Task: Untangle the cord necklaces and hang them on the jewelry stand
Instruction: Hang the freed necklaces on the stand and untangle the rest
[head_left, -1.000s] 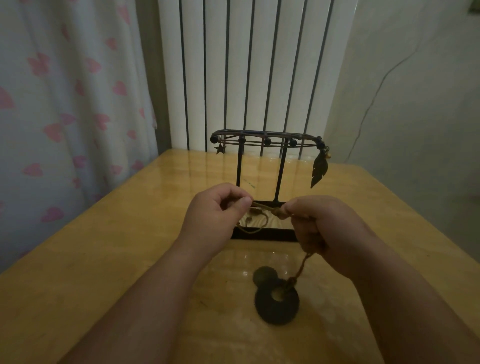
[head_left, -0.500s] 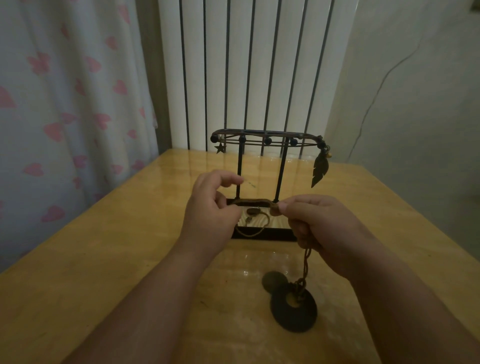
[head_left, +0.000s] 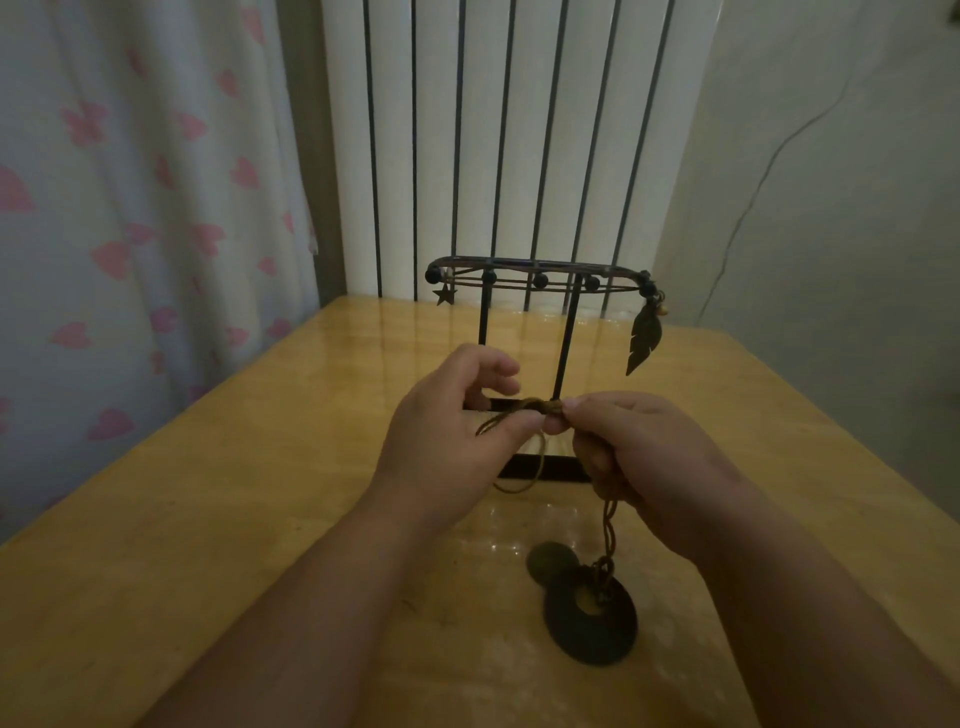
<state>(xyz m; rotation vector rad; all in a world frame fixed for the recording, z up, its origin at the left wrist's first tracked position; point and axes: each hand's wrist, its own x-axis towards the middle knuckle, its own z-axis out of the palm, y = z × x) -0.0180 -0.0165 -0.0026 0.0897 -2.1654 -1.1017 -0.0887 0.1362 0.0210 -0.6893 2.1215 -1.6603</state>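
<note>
Close together in front of the jewelry stand (head_left: 535, 274), just above the table (head_left: 208, 519): right hand (head_left: 644, 467) clamped on the knot (head_left: 546, 408) of the cord necklaces (head_left: 608, 525), left hand (head_left: 452, 431) pinching the loose strands beside it, dark ring pendant (head_left: 589, 618) down at the tabletop. Anchor the knot firmly with the right and tease one strand out gently with the left, never yanking. Keep the twisted length slack to avoid tightening the tangle.

I see a dim, murky feed. Soft light comes from the far side and leaves pale glare on the table (head_left: 260, 467). Wide-angle bending curves the edges; dark areas lose detail.
</note>
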